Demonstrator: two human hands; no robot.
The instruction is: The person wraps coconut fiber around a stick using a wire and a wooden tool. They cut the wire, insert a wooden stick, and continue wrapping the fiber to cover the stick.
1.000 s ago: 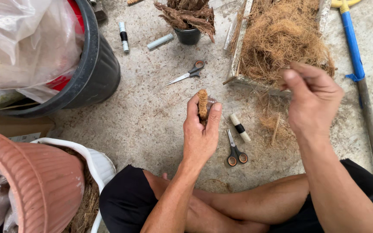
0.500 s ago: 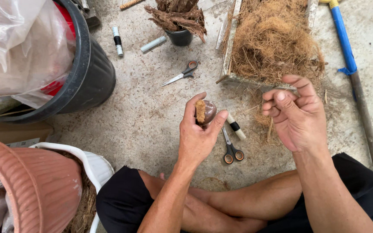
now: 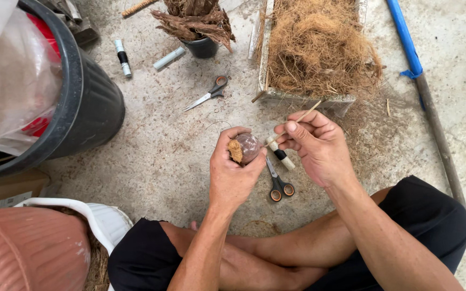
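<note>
I sit cross-legged on a concrete floor. My left hand (image 3: 232, 175) grips a small round brown ball wrapped in clear film (image 3: 245, 147), with a tuft of coconut fibre showing at its left side. My right hand (image 3: 319, 146) pinches a thin wooden stick (image 3: 304, 115) whose lower tip points at the ball. Just below my hands on the floor lie orange-handled scissors (image 3: 278, 185) and a small white and black tube (image 3: 282, 156).
A tray heaped with coconut fibre (image 3: 319, 51) stands ahead. Second scissors (image 3: 208, 94), two tubes (image 3: 122, 57), a small black pot of bark (image 3: 199, 27), a big black bin with plastic bags (image 3: 87, 102), a terracotta pot (image 3: 25, 253) and a blue-handled tool (image 3: 405, 46) surround me.
My right hand came down from the fibre tray to the ball, now holding a thin stick. My left hand turned the ball so its film-wrapped side faces up.
</note>
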